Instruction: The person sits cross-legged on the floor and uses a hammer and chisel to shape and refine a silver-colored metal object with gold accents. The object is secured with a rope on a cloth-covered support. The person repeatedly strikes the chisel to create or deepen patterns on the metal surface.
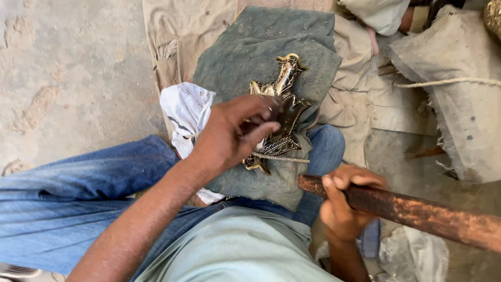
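Plastic bag: a crumpled, greyish see-through bag (415,255) is being shown at the lower right, lying on the ground just below the rusty rod (417,211).
Bag markings: no print is being made out on its creased surface.
Sacking: a flattened, coarse grey-beige sack (464,115) is being shown at the upper right, its edge fraying, with a pale cord (449,82) being run across it.
Labels, signs, screens: none are being shown.

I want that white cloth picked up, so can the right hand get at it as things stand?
Probably not: the right hand grips a rusty rod, and the left hand and brass piece lie between it and the white cloth.
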